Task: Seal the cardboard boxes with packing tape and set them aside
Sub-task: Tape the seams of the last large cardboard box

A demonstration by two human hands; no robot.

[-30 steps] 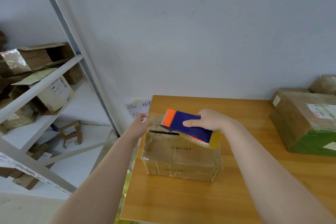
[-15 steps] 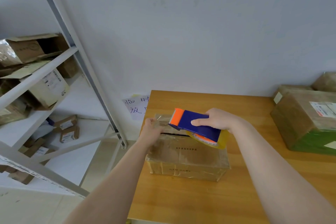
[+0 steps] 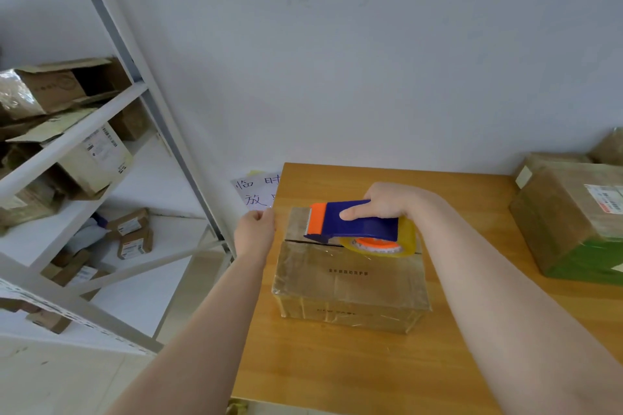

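Two hands work at one squat cardboard box [image 3: 350, 283], brown and glossy with tape, on the grained wooden worktop [image 3: 337, 374]. The right hand [image 3: 394, 202] wraps a blue-and-orange plastic tape dispenser [image 3: 350, 222], with its clear yellowish roll [image 3: 404, 239] on the box's top seam. The left hand [image 3: 254, 232], fingers curled, sits at the box's 10 o'clock corner; what it holds I cannot tell.

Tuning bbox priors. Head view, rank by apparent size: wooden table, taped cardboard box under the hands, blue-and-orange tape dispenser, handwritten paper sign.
1. light wooden table
2. taped brown cardboard box
3. blue-and-orange tape dispenser
4. white handwritten paper sign, partly hidden behind the table
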